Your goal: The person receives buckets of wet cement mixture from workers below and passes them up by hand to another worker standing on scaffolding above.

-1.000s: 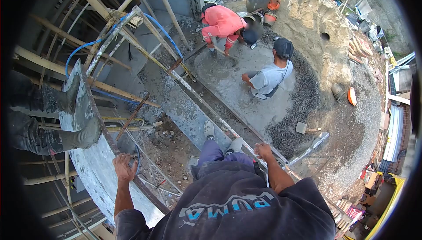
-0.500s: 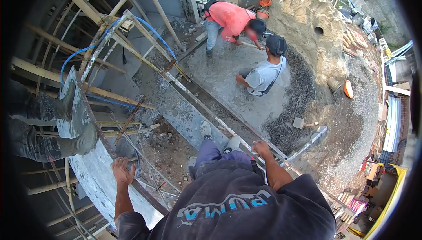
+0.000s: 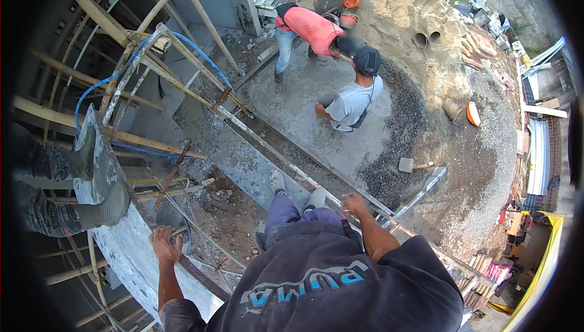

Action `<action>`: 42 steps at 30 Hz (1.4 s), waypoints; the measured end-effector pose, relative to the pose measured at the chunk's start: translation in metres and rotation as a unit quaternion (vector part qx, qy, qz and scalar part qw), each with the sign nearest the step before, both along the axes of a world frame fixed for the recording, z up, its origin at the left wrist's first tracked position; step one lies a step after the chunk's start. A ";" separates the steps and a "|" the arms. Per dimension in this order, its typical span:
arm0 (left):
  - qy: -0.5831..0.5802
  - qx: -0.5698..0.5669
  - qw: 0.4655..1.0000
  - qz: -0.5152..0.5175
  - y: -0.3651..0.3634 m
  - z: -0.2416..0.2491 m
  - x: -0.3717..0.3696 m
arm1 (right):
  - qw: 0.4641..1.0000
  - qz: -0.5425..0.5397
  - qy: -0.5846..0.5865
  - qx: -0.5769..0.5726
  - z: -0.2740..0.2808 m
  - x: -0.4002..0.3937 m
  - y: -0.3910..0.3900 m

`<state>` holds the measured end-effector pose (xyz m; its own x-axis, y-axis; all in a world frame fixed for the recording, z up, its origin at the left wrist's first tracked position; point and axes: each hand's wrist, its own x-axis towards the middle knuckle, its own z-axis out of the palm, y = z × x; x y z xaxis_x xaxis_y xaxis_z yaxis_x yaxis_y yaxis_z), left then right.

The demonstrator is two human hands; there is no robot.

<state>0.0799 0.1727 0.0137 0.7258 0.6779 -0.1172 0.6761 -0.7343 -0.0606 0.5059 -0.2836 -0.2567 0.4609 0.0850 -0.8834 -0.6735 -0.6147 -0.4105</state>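
My left hand (image 3: 165, 245) is at the edge of the pale, mortar-stained board (image 3: 131, 234) on the left, fingers spread and holding nothing. My right hand (image 3: 354, 204) is beside the long metal scaffold rail (image 3: 286, 160), its fingers partly bent; whether they grip anything is unclear. My shoes (image 3: 277, 181) stand on a grey plank (image 3: 249, 164). Close to my left hand, a bucket (image 3: 171, 215) is partly hidden below the board's edge. On the board, another person's muddy boots (image 3: 109, 206) stand at the left.
Two people, one in a red shirt (image 3: 307, 26) and one in a grey shirt (image 3: 353, 102), work on wet concrete (image 3: 292, 101) below. A shovel (image 3: 406, 164) lies by dark gravel (image 3: 404, 101). Bamboo poles (image 3: 55, 114) and a blue hose (image 3: 204, 58) are at left.
The view has shifted, so the scene sits slightly further left. The person in red has leaned closer to the one in grey. My hands have barely moved.
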 end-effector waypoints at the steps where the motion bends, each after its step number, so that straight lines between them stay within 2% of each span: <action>1: -0.003 0.000 1.000 -0.001 -0.001 0.001 0.000 | 1.000 0.005 0.008 0.000 -0.001 0.000 -0.001; 15: -0.011 -0.009 1.000 0.007 0.000 0.001 -0.001 | 0.999 0.034 0.015 -0.012 0.002 0.011 0.000; 42: -0.015 0.002 1.000 -0.002 0.002 -0.003 -0.005 | 1.000 0.016 0.027 -0.004 0.011 0.008 0.006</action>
<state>0.0750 0.1743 0.0110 0.7314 0.6758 -0.0920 0.6751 -0.7365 -0.0433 0.5142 -0.2780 -0.2458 0.4096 0.0909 -0.9077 -0.6750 -0.6391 -0.3686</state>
